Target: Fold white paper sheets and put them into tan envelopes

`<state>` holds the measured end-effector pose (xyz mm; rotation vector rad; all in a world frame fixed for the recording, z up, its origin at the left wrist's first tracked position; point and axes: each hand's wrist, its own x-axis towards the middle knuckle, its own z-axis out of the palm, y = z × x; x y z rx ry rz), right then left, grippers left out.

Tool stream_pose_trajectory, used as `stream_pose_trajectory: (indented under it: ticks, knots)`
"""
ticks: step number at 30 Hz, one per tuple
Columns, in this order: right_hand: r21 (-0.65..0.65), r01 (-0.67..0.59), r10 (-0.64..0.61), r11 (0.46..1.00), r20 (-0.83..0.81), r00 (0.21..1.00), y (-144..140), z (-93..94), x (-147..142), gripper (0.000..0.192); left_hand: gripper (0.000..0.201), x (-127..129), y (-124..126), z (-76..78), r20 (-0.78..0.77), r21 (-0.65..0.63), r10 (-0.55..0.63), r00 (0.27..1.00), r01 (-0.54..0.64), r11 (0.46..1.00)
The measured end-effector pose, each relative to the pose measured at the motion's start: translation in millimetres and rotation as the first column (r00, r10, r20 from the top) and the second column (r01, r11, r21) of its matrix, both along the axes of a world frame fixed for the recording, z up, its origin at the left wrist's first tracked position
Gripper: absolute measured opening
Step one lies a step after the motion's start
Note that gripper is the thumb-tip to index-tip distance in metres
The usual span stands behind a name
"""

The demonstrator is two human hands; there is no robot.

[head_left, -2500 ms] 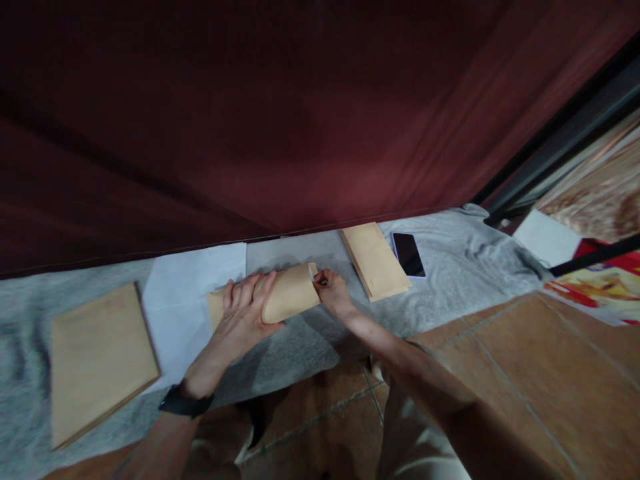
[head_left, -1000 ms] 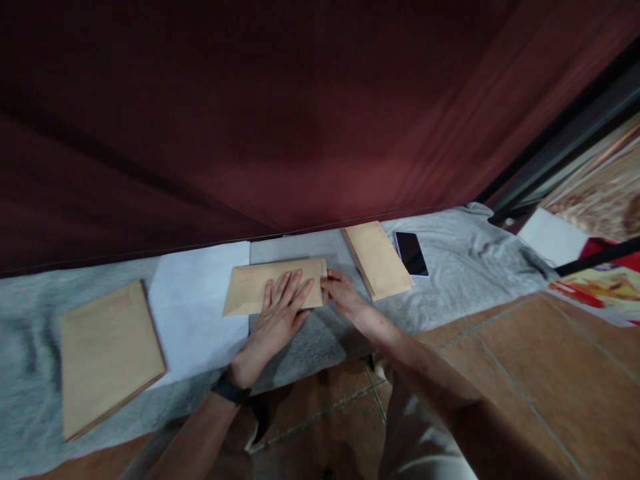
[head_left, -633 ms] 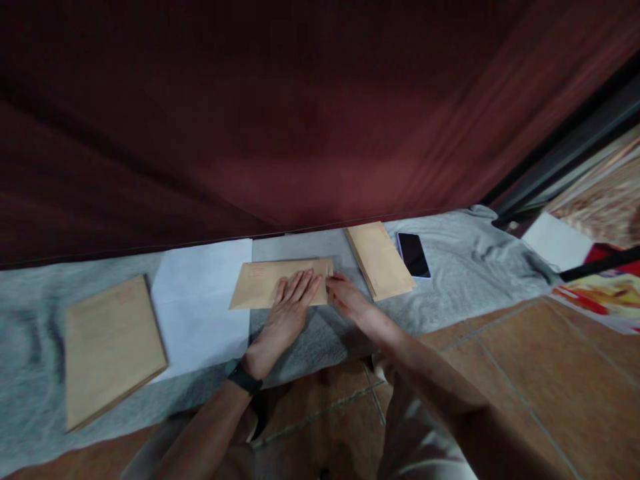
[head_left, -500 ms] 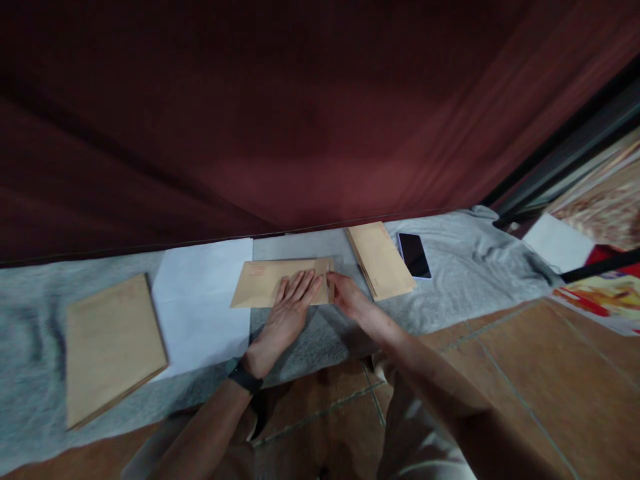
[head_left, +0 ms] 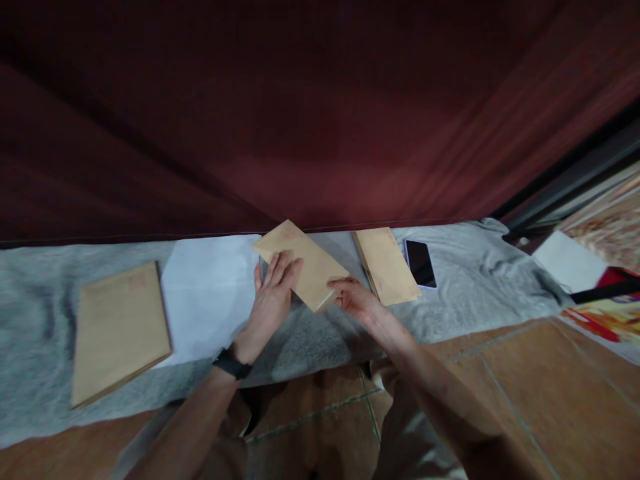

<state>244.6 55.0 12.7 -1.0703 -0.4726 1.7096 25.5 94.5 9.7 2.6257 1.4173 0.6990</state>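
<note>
A tan paper envelope [head_left: 315, 263] lies slantwise in front of me, its far left corner close to the dark red cloth. A white strip shows at its near right end. My right hand [head_left: 353, 297] pinches that end between thumb and fingers. Across the envelope's left long edge rests my left hand [head_left: 274, 283], fingers apart and stretched over the paper; a dark band circles the wrist. A small stack of similar envelopes [head_left: 387, 265] is just right of my right hand. White paper sheets [head_left: 210, 293] lie to the left of my left hand.
A larger stack of brown envelopes [head_left: 123, 327] sits at the far left on the grey cloth [head_left: 470, 287]. Right of the small stack is a phone [head_left: 421, 264]. Dark red fabric [head_left: 320, 133] rises behind the strip. Tiled floor [head_left: 500, 373] lies in front.
The envelope has turned from lying level to a slant, its left end swinging away from me. My left hand has shifted left to its edge. The right hand still grips the right end.
</note>
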Motion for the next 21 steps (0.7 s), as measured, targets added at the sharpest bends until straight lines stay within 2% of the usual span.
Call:
stream_pose_trajectory:
  ticks: [4, 7, 12, 16, 21]
  knots:
    - [-0.071, -0.103, 0.099, 0.992, -0.059, 0.993, -15, -3.6, -12, 0.037, 0.069, -12, 13, -15.4, 0.160, -0.138, 0.003, 0.987, 0.019, 0.990]
    - [-0.072, -0.048, 0.043, 0.996, -0.065, 0.997, -23, -6.6, -20, 0.037, 0.067, -16, 18, -19.6, 0.227, -0.193, -0.014, 0.974, 0.060, 0.979]
    - [-0.031, 0.081, -0.081, 0.996, 0.013, 0.997, -29, -12.4, -23, 0.029, 0.071, -14, 23, -14.6, 0.304, -0.201, -0.055, 0.951, 0.121, 0.972]
    - [-0.058, 0.081, -0.077, 0.995, 0.067, 0.995, -35, -20.6, -26, 0.030, 0.071, -9, 23, -11.6, 0.294, -0.230, -0.043, 0.955, 0.114, 0.967]
    - [-0.122, 0.026, -0.030, 0.992, -0.033, 0.999, -48, -21.8, -38, 0.026, 0.048, 10, 16, -17.0, 0.120, -0.208, 0.051, 0.991, -0.025, 0.978]
